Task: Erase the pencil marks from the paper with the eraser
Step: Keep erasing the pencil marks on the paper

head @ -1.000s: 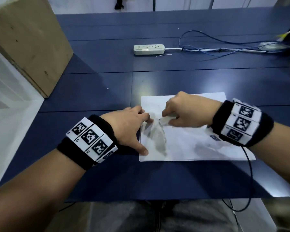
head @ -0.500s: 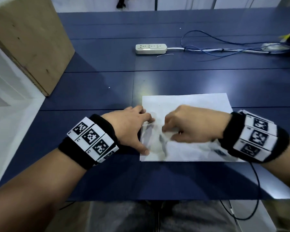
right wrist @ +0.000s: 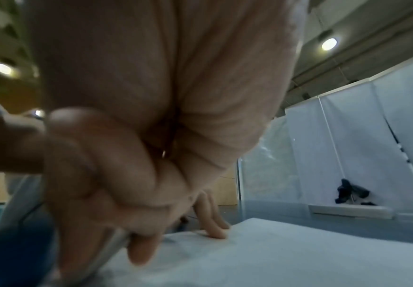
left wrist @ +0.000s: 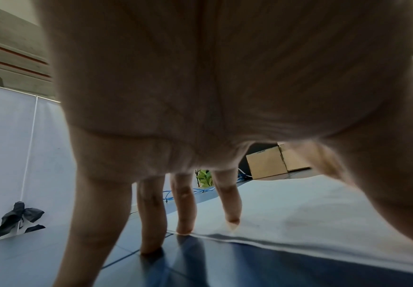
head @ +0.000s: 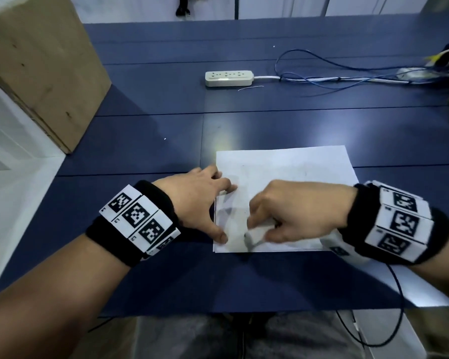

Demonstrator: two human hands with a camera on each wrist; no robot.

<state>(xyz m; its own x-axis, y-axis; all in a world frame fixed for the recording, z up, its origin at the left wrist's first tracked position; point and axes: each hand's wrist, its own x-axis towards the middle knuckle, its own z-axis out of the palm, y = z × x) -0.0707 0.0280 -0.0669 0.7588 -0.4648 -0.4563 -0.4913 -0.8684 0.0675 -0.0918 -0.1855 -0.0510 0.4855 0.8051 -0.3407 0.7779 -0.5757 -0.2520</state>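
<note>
A flat white sheet of paper (head: 296,172) lies on the smooth dark blue table (head: 153,151), its near left part smudged grey with pencil marks (head: 231,216). The left hand (head: 197,200) rests at the sheet's left edge with its fingers straight and spread, fingertips (left wrist: 232,219) pressing down on the paper and the tabletop beside it, the thumb on the near left corner; it grips nothing. The right hand (head: 293,211) sits over the near left part of the sheet with its fingers curled, pinching a small pale eraser (head: 258,233) whose lower end meets the paper at the grey smudge. That hand and the eraser are blurred, so the eraser's exact shape is hard to make out. Both wrists wear black fabric bands (head: 140,221) carrying white blocks printed with black square patterns. Farther back on the table lies a cream plastic power strip (head: 228,78), with thin blue and white cables (head: 322,73) looping off to the right. A large box with a rough brown wood-like face (head: 36,66) stands at the table's left edge.
</note>
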